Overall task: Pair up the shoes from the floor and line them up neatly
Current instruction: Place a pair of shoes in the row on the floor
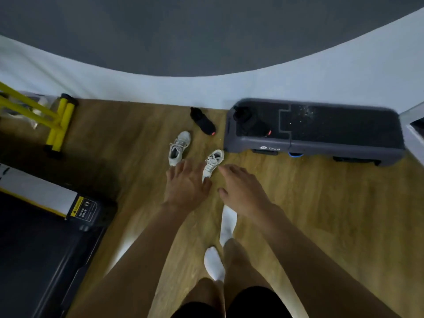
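Observation:
Two white sneakers lie apart on the wooden floor: one (179,148) to the left, the other (213,162) nearer the step platform. A black shoe (202,121) lies on the floor beyond them, close to the wall. A second black shoe (250,121) rests on top of the step platform's left end. My left hand (184,184) hovers with fingers spread just below the left white sneaker and partly covers the right one's heel end. My right hand (241,189) hangs open beside the right white sneaker. Neither hand holds anything.
A dark grey step platform (344,136) stands against the white wall at right. A treadmill (46,237) fills the lower left. A yellow metal frame (57,125) stands at the far left. My feet in white socks (227,226) are on the floor below my hands.

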